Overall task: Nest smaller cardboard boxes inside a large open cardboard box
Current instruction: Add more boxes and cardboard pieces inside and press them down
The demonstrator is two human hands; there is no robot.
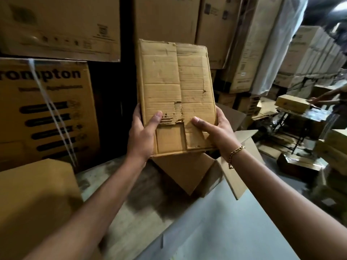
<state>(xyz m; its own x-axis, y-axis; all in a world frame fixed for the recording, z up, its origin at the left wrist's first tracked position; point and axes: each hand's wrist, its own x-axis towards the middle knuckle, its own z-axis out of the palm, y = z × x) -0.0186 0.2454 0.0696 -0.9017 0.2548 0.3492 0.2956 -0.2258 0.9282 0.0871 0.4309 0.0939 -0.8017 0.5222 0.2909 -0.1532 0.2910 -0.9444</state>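
Observation:
A worn small cardboard box point(174, 87), torn near its lower middle, is held up in the air at the centre of the head view. My left hand point(143, 134) grips its lower left edge, thumb on the front face. My right hand point(214, 131), with a gold bracelet at the wrist, grips the lower right edge. Below it the large open cardboard box point(131, 218) spreads across the bottom, its pale flap point(216, 231) in the foreground. Another small box point(184, 171) lies tilted inside the large box, right under the held one.
Stacked printed cartons point(47, 109) wall the left and back. A plain carton point(32, 203) stands at lower left. On the right, a person's arm point(326, 96) reaches to a box point(292, 104) on a table, with flattened cardboard on the floor.

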